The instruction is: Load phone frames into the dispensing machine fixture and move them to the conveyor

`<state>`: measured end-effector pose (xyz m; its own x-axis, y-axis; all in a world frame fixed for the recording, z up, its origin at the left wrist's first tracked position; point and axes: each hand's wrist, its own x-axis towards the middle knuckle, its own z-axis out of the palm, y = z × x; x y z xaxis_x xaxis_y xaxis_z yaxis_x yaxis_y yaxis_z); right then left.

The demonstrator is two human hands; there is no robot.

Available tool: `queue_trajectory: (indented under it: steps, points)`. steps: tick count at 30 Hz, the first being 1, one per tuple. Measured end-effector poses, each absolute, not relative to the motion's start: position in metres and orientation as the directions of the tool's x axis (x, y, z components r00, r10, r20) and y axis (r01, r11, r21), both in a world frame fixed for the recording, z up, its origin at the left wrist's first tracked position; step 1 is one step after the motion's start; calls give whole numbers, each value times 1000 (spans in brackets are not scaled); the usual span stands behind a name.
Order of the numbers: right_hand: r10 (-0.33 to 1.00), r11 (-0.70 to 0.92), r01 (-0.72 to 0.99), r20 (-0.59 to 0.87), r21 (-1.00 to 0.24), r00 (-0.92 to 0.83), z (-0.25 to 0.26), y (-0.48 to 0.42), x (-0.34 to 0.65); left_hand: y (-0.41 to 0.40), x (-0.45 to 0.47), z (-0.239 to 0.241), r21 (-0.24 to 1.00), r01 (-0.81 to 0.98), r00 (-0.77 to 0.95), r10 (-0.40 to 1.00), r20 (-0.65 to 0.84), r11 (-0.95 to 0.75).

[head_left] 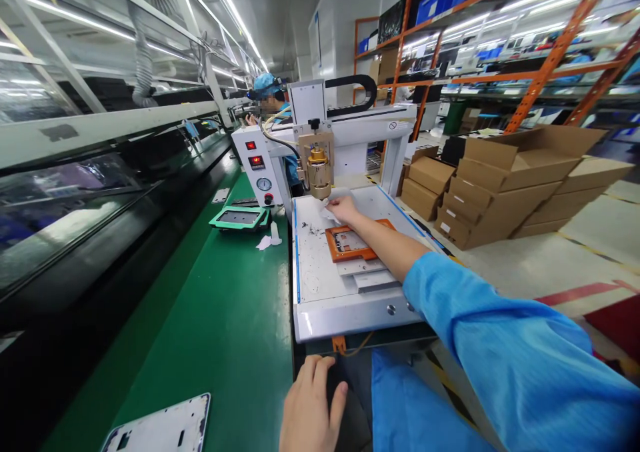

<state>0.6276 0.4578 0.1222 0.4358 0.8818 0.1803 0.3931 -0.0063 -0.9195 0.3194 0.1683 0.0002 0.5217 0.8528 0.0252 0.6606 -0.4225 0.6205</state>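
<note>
My right hand reaches out over the white bed of a benchtop dispensing machine. Its fingers pinch a crumpled white wipe just beneath the brass-coloured nozzle head; whether the wipe touches the tip, I cannot tell. Under my forearm lies an orange frame around a grey plate, raised on a metal block. My left hand hangs in front of the machine's front edge, fingers stretched out and thumb apart, holding nothing.
On the green bench left of the machine are green-rimmed frames, a small white bottle with scraps of wipe, and a white panel nearer me. Cardboard boxes stand at right. A person in a blue cap is behind the machine.
</note>
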Motion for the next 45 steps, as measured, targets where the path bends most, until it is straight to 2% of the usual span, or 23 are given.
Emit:
queue_trajectory:
  steps: [4, 7, 9, 11, 13, 15, 17, 18, 20, 21, 23, 25, 29, 31, 34, 37, 41, 45]
  points:
    - [917, 130, 454, 281, -881, 282, 134, 370, 606, 172, 315, -5, 803, 525, 467, 884, 3, -280]
    - [937, 299, 437, 347, -848, 33, 101, 272, 552, 176, 315, -23, 985, 171, 379, 922, -74, 9]
    - [849, 519, 389, 513, -761, -128, 65, 215, 512, 175, 318, -35, 975, -115, 328, 934, -142, 189]
    - [796, 586, 421, 588, -692, -142, 33, 176, 481, 171, 323, -40, 946, -221, 281, 944, -171, 237]
    - [795, 592, 439, 578, -676, -183, 18, 159, 472, 167, 326, -36, 966, -159, 243, 956, -163, 205]
    - [766, 642, 393, 531, -658, -361, 19, 163, 490, 167, 327, -23, 973, -81, 213, 957, -195, 216]
    - [706, 706, 414, 530, -574, -469, 33, 183, 532, 169, 326, -9, 962, -47, 171, 951, -258, 270]
    - [704, 708, 497, 551, -501, -448, 43, 197, 559, 171, 325, -3, 960, -25, 150, 951, -271, 278]
    - [772, 513, 794, 579, -326, -261, 62, 229, 614, 172, 323, 2, 973, 109, 158, 963, -220, 204]
    - [823, 392, 888, 523, -242, -221, 70, 245, 638, 172, 323, 2, 970, 207, 202, 964, -173, 130]
    - [875, 288, 948, 439, -135, -204, 83, 269, 673, 170, 324, -1, 928, 371, 322, 941, -101, -28]
    - [883, 317, 944, 392, -90, -258, 88, 280, 689, 167, 327, -6, 881, 448, 434, 898, -67, -150]
    - [840, 392, 920, 406, 8, -361, 90, 281, 690, 161, 334, -10, 776, 553, 575, 813, -91, -305]
    - [829, 345, 938, 462, 19, -314, 98, 288, 690, 160, 336, -10, 706, 614, 609, 780, -141, -352]
    - [823, 221, 975, 543, -37, -166, 125, 313, 696, 158, 338, -7, 614, 674, 636, 745, -200, -411]
    - [837, 175, 981, 538, -88, -101, 154, 338, 704, 157, 338, -3, 546, 711, 638, 732, -238, -442]
    - [910, 188, 974, 394, -123, -126, 163, 337, 703, 155, 339, 4, 514, 714, 658, 707, -260, -476]
    - [966, 230, 970, 139, -78, -217, 151, 325, 697, 154, 340, 9, 512, 716, 661, 696, -280, -474]
